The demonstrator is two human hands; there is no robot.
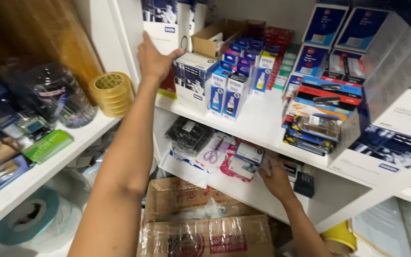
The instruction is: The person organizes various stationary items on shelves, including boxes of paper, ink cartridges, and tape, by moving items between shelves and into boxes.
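Left hand [154, 59] flat, fingers spread, on tall white-and-red carton [163, 38] at upper white shelf's [258, 124] left edge. Right hand [274, 178] on lower shelf beside small white-blue box [249, 153]; grip hidden, cannot tell. Looks mid-sorting; box needs a clean pinch.

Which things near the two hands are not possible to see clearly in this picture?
Head view:
- Right hand: its fingertips are hidden behind small white boxes on the lower shelf; whether it grips anything cannot be told.
- Left hand: its palm lies on a tall white box, whose top is cut off by the picture's upper edge.
- Cardboard box: wrapped in plastic, its contents are hidden.
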